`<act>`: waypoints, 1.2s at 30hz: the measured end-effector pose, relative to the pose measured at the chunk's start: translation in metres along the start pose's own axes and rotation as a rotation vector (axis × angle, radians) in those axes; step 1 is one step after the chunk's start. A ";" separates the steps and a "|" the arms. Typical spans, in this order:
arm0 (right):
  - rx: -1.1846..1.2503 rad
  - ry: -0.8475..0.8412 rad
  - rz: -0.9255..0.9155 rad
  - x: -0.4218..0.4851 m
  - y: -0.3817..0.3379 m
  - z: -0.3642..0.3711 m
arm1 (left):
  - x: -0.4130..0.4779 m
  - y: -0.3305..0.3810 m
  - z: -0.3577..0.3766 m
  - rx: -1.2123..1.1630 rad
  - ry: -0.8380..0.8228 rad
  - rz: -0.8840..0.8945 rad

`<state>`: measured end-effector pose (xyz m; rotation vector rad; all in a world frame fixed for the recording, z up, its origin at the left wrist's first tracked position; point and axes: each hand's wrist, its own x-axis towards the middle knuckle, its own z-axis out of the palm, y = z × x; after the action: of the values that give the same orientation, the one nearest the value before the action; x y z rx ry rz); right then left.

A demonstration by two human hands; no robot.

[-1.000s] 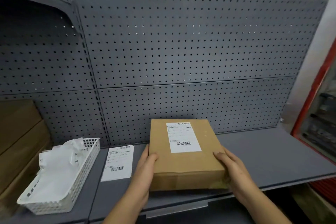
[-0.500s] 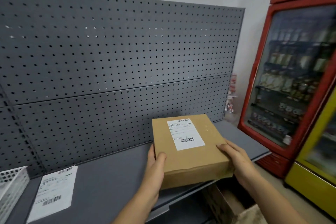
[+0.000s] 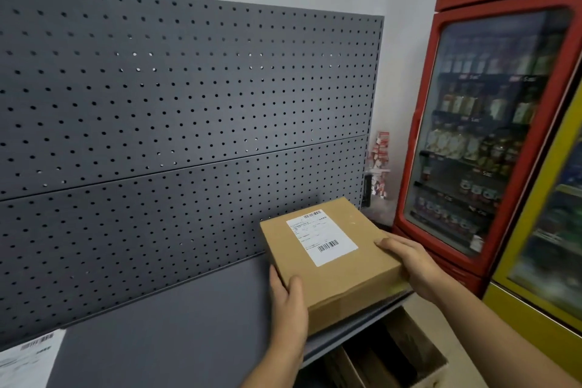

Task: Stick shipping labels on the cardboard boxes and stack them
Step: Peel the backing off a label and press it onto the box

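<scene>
A grey shelf (image 3: 176, 324) backed by pegboard (image 3: 189, 104) fills the left and centre of the frame. The box (image 3: 356, 274) is at lower centre-right, over the shelf's right end, with a white label (image 3: 321, 238) stuck on its top. The left hand (image 3: 288, 302) clasps its near left corner, thumb on top. The right hand (image 3: 409, 261) clasps its right edge the same way. Whether the box rests on the shelf I cannot tell. A loose label (image 3: 25, 359) lies at lower left. An open carton (image 3: 415, 362) stands below the shelf, and a red fridge (image 3: 491, 135) stands at right.
</scene>
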<state>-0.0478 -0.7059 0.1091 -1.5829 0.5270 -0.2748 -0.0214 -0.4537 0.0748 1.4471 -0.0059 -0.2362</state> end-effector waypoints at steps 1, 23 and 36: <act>-0.002 -0.008 0.005 0.008 0.003 -0.001 | 0.002 -0.001 0.002 -0.006 0.010 -0.001; -0.132 0.042 -0.166 0.041 0.033 0.003 | 0.044 -0.034 -0.003 0.174 0.028 -0.010; -0.787 0.110 -0.565 0.013 0.000 0.029 | 0.027 0.014 -0.061 0.664 0.077 0.297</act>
<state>-0.0223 -0.6867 0.1046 -2.4892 0.2611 -0.6352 0.0160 -0.3972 0.0769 2.0881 -0.2558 0.0798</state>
